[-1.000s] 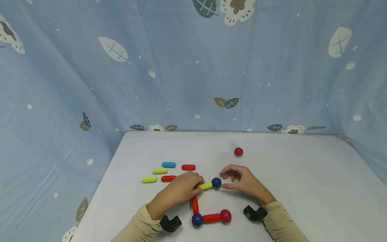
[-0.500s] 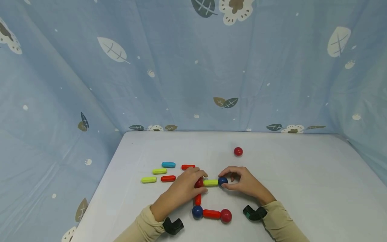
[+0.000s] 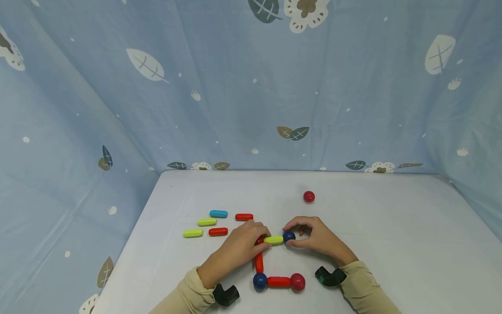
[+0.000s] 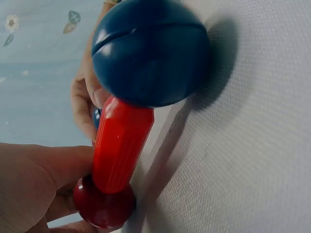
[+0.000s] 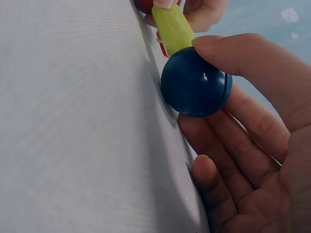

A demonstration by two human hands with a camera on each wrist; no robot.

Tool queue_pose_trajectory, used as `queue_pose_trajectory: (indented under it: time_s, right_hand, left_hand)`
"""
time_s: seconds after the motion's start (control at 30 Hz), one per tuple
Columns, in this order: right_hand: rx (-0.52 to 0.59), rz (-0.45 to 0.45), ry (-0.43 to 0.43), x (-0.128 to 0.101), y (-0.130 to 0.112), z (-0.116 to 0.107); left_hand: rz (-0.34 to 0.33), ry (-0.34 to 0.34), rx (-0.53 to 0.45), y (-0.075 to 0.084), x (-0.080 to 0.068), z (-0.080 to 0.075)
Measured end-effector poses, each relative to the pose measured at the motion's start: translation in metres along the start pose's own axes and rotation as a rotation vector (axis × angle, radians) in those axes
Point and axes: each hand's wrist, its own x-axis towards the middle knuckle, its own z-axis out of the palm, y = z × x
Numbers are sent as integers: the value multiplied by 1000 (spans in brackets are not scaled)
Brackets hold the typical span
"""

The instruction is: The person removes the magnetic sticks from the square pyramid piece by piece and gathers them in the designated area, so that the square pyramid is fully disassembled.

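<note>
A chain of toy rods and balls lies on the white table. My left hand (image 3: 244, 242) grips the red ball (image 4: 104, 206) at its upper left corner, thumb along one side. From that ball a yellow-green rod (image 3: 273, 240) runs right to a dark blue ball (image 5: 197, 82), which my right hand (image 3: 317, 236) pinches between thumb and fingers. Down from the gripped red ball goes a red rod (image 4: 121, 145) to another blue ball (image 3: 260, 282). A second red rod (image 3: 279, 282) continues right, ending in a red ball (image 3: 297, 282).
Left of the chain lie loose rods: a blue one (image 3: 218, 213), yellow-green ones (image 3: 207, 222) and red ones (image 3: 218, 232). A lone red ball (image 3: 309, 196) sits farther back on the white table (image 3: 392, 226). Blue patterned cloth (image 3: 251, 109) hangs behind the table.
My right hand has closed on the blue ball at the yellow-green rod's end. That rod has swung nearly level. My left hand and the chain's lower part have shifted slightly right.
</note>
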Motion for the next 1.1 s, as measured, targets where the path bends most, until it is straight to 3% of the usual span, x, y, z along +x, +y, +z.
queue_pose_trajectory:
  time_s: [0.2,0.7,0.83,1.1]
  right_hand:
    - [-12,-11,16,1,2,1]
    - [18,81,130,0,0,-5]
    - [2,83,225,-3,4,-18]
    - [84,149,567,-16,19,-54]
  left_hand:
    - [17,-2,13,1,-1,-1]
    - [37,-45,19,-1,-1,0]
    - [39,-49,23,0,-2,1]
    - [52,-41,17,-1,-3,1]
